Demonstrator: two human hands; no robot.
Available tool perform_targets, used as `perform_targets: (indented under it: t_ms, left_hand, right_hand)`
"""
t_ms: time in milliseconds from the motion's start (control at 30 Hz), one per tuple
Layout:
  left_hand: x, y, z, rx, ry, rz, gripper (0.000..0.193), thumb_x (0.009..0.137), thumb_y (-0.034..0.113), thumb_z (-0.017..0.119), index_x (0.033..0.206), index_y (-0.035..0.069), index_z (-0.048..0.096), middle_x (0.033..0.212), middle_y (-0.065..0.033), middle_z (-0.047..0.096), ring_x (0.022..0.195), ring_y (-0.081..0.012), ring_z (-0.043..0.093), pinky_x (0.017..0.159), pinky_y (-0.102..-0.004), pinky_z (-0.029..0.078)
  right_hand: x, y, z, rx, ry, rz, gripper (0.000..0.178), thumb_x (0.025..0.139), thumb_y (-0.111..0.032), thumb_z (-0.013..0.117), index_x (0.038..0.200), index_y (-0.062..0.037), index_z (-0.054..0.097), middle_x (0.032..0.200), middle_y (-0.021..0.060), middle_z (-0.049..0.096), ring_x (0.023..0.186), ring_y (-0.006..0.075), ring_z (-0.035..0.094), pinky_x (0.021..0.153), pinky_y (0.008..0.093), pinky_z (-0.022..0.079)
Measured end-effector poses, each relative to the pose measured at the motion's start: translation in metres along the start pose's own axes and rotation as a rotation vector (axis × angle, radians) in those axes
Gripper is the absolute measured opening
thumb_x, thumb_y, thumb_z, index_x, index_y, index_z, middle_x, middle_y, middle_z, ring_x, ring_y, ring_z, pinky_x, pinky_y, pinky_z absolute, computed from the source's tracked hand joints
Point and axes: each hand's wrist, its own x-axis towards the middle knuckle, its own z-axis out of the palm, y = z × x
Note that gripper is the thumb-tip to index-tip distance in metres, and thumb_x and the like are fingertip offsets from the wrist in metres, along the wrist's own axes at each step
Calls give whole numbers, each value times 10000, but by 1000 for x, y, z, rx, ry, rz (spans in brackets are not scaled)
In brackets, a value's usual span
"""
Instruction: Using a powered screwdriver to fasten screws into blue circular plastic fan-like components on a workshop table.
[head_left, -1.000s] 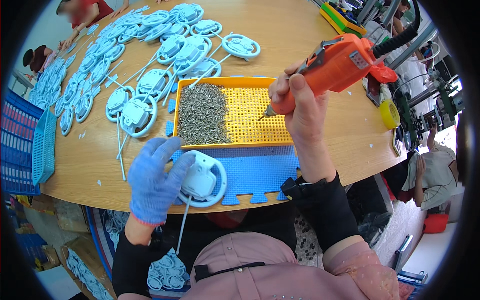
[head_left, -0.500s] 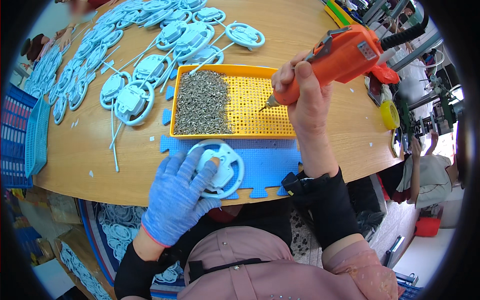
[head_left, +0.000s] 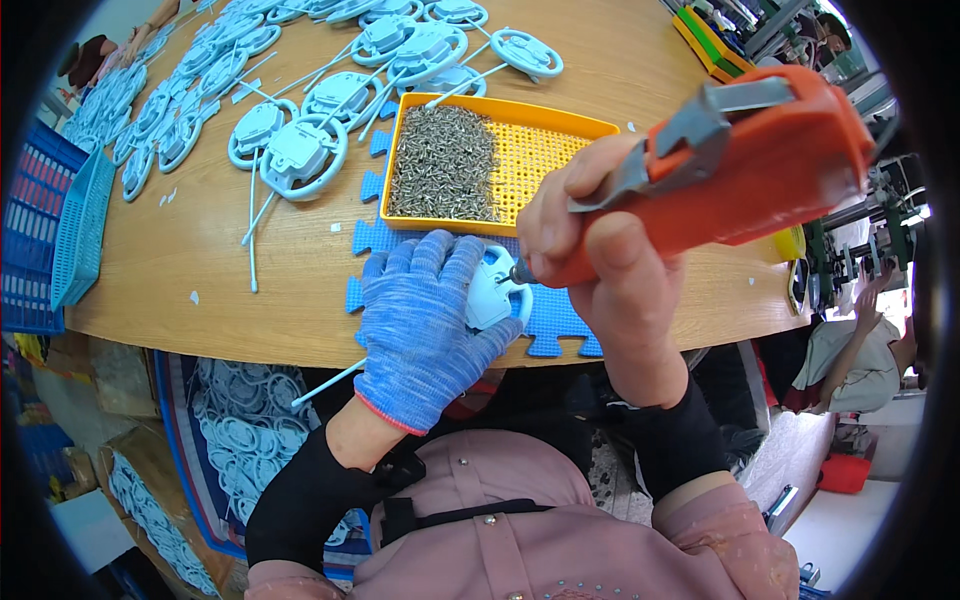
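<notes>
My left hand (head_left: 425, 325), in a blue knitted glove, grips a light-blue toy steering wheel (head_left: 490, 297) against a blue foam mat (head_left: 555, 322). Its fingers lie over the left side, and the thumb is at the near rim. A thin light-blue stick (head_left: 330, 385) juts out below this hand, past the table edge. Bare and wrapped round an orange electric screwdriver (head_left: 740, 165), my right hand (head_left: 620, 260) brings the driver's nose down to the wheel's right part. The bit's exact contact point is too small to make out.
Just beyond stands a yellow perforated tray (head_left: 540, 150), with a heap of small screws (head_left: 440, 165) at its left. Many light-blue wheels with sticks (head_left: 300, 155) cover the far left. A blue basket (head_left: 85, 235) stands at the left edge, and a bag of parts (head_left: 245, 430) below the table.
The screwdriver has come down from over the tray to the wheel. My left hand has shifted right and covers more of the wheel. A stick now shows below it.
</notes>
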Motion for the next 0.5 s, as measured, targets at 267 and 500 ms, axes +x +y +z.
perform_targets:
  t_ms: [267, 500]
  left_hand:
    - [2, -3, 3, -38, -16, 29, 622, 644, 425, 757, 1110, 47, 590, 1046, -143, 555, 1005, -325, 526, 922, -452, 358]
    - [4, -7, 8, -22, 75, 109, 531, 662, 392, 750, 1034, 49, 587, 1013, -143, 561, 968, -322, 543, 896, -439, 399]
  right_hand:
    - [-1, 11, 8, 77, -26, 46, 409, 826, -337, 709, 972, -58, 448, 667, 56, 509, 557, 146, 482, 471, 254, 383]
    - [16, 4, 16, -16, -192, 117, 220, 805, -121, 646, 903, -38, 468, 677, 53, 519, 534, 115, 497, 459, 240, 393]
